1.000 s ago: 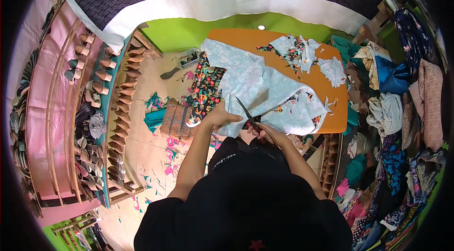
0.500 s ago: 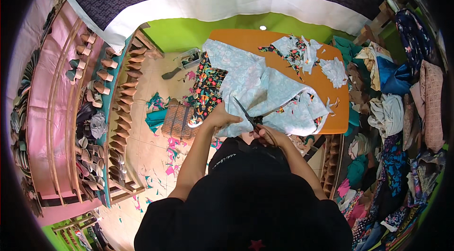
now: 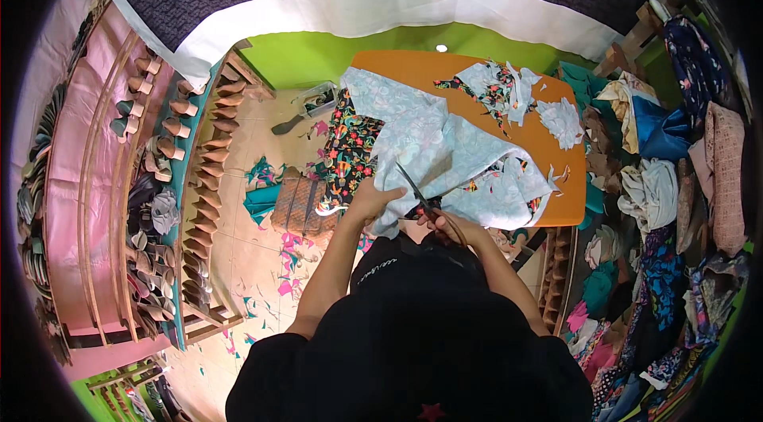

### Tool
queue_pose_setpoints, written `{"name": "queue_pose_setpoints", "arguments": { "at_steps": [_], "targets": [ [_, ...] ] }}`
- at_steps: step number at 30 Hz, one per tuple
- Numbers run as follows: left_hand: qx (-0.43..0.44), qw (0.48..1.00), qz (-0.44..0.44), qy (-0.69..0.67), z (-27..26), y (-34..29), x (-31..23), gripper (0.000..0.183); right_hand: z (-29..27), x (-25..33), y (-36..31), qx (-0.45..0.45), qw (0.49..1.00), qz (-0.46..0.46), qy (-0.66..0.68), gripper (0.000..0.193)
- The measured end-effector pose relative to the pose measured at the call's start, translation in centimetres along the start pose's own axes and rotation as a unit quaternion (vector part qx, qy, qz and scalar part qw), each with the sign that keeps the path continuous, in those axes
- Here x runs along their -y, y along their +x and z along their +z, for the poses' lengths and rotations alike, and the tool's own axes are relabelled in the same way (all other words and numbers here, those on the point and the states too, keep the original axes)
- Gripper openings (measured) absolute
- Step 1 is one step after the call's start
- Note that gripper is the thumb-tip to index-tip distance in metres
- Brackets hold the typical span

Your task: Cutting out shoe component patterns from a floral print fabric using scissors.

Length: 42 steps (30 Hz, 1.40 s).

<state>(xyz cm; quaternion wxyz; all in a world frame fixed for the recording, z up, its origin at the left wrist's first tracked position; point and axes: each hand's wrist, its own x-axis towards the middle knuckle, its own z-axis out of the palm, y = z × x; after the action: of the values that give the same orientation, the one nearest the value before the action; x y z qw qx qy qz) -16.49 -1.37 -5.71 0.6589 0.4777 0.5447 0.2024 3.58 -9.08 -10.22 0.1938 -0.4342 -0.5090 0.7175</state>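
Note:
A large floral fabric (image 3: pixel 409 132) is spread over an orange table (image 3: pixel 469 80), mostly pale back side up. Its black, bright-flowered face shows at the left, hanging past the table edge. My left hand (image 3: pixel 373 201) is closed on the fabric's near left edge, thumb on top. In my right hand (image 3: pixel 445 227) is a pair of scissors (image 3: pixel 419 194), its long dark blades pointing up and left over the cloth by the near edge. Whether the lower blade lies under the cloth is hard to tell.
Cut floral scraps (image 3: pixel 497 88) and pale scraps (image 3: pixel 561 121) lie on the table's far right. Racks of wooden shoe lasts (image 3: pixel 208 191) stand at the left, fabric piles (image 3: pixel 652 191) at the right. A brown patterned block (image 3: pixel 302 206) and coloured offcuts (image 3: pixel 290 263) are on the floor.
My left hand has shifted slightly, and the near left edge of the cloth hangs a little differently. The scissors have barely moved, their blades tilted slightly differently.

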Motion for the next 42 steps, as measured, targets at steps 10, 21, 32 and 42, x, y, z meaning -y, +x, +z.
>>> {"name": "queue_pose_setpoints", "arguments": {
  "at_steps": [10,21,32,42],
  "targets": [
    [-0.063,0.998,0.005,0.014,0.6,0.4,0.5,0.027,0.7,1.5,-0.1,0.012,0.999,0.007,0.036,0.098],
    [-0.037,0.999,-0.01,0.036,0.2,0.2,-0.6,0.028,1.2,1.4,-0.2,-0.007,0.998,-0.048,0.037,0.089],
    [-0.044,0.998,0.041,-0.011,-0.2,1.4,1.2,0.023,0.3,1.0,0.2,-0.067,0.982,-0.104,-0.14,0.071],
    [-0.079,0.996,0.0,-0.028,-1.2,1.0,0.4,0.022,0.5,0.0,-0.5,0.042,0.993,0.023,0.11,0.098]
  ]
}}
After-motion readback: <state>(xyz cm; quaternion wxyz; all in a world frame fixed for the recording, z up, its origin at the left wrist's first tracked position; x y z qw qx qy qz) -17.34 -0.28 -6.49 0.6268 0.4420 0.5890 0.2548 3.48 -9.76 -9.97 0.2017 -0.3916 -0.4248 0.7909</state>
